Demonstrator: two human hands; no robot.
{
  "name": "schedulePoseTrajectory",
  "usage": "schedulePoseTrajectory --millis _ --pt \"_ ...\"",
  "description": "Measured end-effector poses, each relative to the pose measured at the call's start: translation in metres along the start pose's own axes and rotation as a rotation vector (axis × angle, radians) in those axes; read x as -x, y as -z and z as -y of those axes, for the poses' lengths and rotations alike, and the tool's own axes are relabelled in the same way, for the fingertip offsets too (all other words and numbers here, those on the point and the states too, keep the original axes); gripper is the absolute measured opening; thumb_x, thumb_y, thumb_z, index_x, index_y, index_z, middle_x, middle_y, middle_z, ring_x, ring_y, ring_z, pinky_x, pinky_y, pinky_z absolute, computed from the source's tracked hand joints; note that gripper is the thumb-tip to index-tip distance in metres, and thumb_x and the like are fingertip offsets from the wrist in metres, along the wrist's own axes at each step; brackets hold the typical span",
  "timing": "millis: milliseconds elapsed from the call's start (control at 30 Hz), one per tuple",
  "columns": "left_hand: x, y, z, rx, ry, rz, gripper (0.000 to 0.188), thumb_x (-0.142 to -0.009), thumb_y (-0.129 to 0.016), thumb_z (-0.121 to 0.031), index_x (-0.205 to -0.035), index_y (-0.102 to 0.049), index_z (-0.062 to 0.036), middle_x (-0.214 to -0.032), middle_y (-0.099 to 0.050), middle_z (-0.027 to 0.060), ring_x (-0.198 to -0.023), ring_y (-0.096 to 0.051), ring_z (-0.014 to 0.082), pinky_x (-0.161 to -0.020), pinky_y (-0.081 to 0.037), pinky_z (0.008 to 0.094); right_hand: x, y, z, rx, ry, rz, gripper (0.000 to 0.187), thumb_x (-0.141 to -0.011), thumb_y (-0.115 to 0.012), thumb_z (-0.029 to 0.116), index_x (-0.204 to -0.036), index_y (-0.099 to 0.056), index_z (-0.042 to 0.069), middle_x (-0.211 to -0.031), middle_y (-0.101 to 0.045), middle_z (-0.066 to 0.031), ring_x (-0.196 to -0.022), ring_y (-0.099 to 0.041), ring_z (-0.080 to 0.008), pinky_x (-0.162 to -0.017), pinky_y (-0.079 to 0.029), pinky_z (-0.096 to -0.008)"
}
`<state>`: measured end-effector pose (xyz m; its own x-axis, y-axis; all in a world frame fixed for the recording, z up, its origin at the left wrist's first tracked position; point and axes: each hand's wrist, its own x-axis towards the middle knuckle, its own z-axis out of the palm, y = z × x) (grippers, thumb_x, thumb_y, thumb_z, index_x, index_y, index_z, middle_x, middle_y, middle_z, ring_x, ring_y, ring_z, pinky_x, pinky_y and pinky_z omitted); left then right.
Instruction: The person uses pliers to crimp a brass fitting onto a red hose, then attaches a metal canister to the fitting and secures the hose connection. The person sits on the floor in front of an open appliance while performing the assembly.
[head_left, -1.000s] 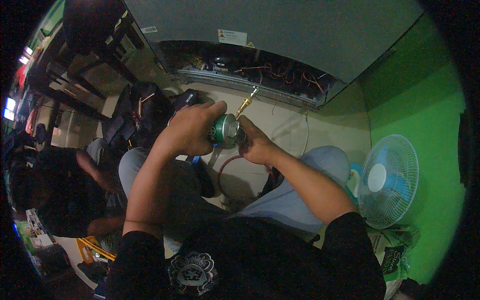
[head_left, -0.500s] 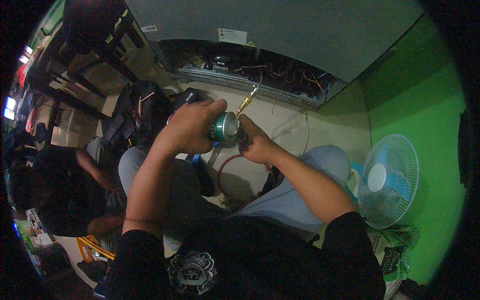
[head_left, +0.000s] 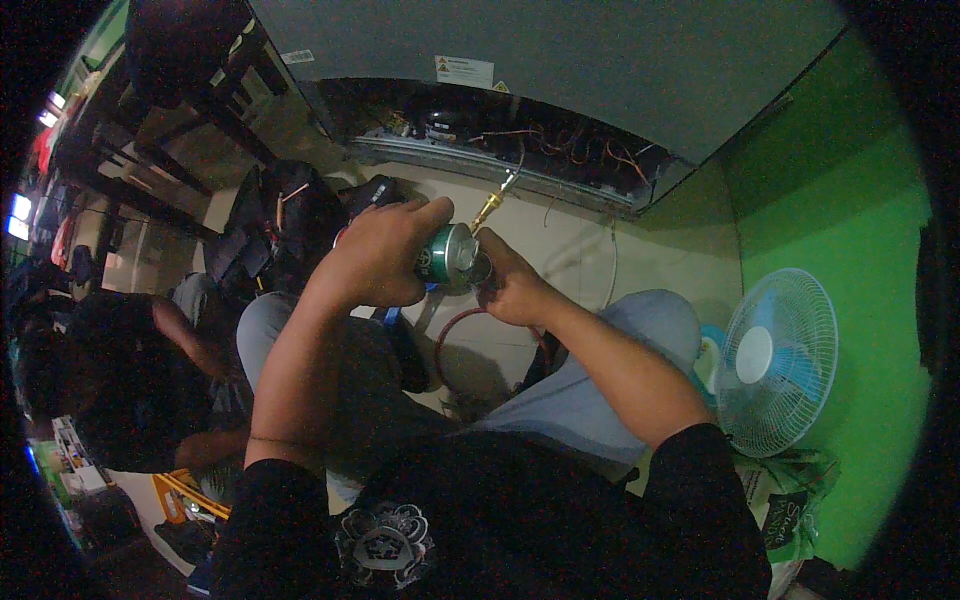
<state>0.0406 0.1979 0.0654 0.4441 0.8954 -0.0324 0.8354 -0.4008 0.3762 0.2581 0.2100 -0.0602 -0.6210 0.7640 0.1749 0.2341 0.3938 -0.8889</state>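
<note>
My left hand (head_left: 385, 255) is wrapped round a green can (head_left: 437, 257) with a silver end, tilted so that end points right. My right hand (head_left: 515, 280) is closed on a small round object with a shiny rim (head_left: 481, 268), right against the can's silver end. My fingers cover much of it, so its kind is unclear. Just beyond my hands a brass fitting (head_left: 488, 208) slants up to a thin tube that runs into the open lower back of a large grey appliance (head_left: 590, 70). A reddish hose (head_left: 441, 345) curves below my hands, between my knees.
Copper tubes and wires (head_left: 560, 142) show inside the appliance's opening. A fan (head_left: 778, 362) with blue blades stands at my right, by the green wall (head_left: 850, 190). A dark bag (head_left: 285, 215) lies at the left, and another person (head_left: 130, 380) sits close on that side.
</note>
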Motion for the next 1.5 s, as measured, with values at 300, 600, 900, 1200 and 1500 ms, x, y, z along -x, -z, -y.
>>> schedulePoseTrajectory --millis 300,600,900,1200,1500 --pt "0.0 -0.002 0.002 0.01 -0.006 -0.008 0.056 -0.061 -0.078 -0.009 -0.11 -0.052 -0.0113 -0.099 -0.065 0.0172 -0.098 -0.064 0.0444 -0.08 -0.05 0.054 0.001 0.0 -0.003 0.02 0.004 0.007 0.062 -0.077 -0.062 -0.005 -0.135 -0.042 0.003 -0.116 -0.058 -0.0226 -0.109 -0.06 -0.0423 -0.092 -0.049 -0.0434" --pt "0.0 -0.001 0.002 0.018 -0.007 -0.001 0.057 -0.062 -0.08 -0.01 -0.112 -0.052 -0.0104 -0.099 -0.066 0.0178 -0.098 -0.065 0.0447 -0.08 -0.05 0.0545 0.0 0.0 -0.003 0.02 -0.002 0.017 0.06 -0.077 -0.063 -0.003 -0.133 -0.043 0.004 -0.117 -0.058 -0.0222 -0.113 -0.059 -0.0433 -0.095 -0.049 -0.043" --pt "-0.002 -0.017 0.029 0.459 -0.019 0.061 0.084 -0.059 -0.085 -0.005 -0.136 -0.051 -0.0041 -0.121 -0.066 0.0121 -0.115 -0.063 0.0235 -0.102 -0.048 0.0362 -0.003 0.008 -0.001 -0.191 -0.111 0.07 0.083 -0.08 -0.073 -0.005 -0.151 -0.03 0.004 -0.13 -0.061 -0.0128 -0.122 -0.06 -0.0259 -0.098 -0.051 -0.0369" --pt "0.008 -0.004 0.042 1.089 0.124 -0.112 0.095 -0.051 -0.083 0.003 -0.139 -0.048 -0.0056 -0.117 -0.066 0.007 -0.103 -0.065 0.0229 -0.091 -0.054 0.0396 -0.017 0.037 0.005 -0.396 -0.287 0.142 0.074 -0.078 -0.08 -0.006 -0.138 -0.038 0.011 -0.107 -0.063 -0.0038 -0.1 -0.061 -0.0159 -0.091 -0.052 -0.0353" --pt "0.077 0.069 0.088 0.863 0.348 -0.555 0.095 -0.062 -0.079 0.011 -0.149 -0.046 -0.0061 -0.136 -0.062 0.0093 -0.119 -0.063 0.0238 -0.098 -0.053 0.039 -0.022 0.049 -0.013 -0.329 -0.219 0.084 0.074 -0.084 -0.077 0.004 -0.146 -0.037 0.013 -0.116 -0.063 -0.0061 -0.108 -0.063 -0.0178 -0.093 -0.054 -0.0373"
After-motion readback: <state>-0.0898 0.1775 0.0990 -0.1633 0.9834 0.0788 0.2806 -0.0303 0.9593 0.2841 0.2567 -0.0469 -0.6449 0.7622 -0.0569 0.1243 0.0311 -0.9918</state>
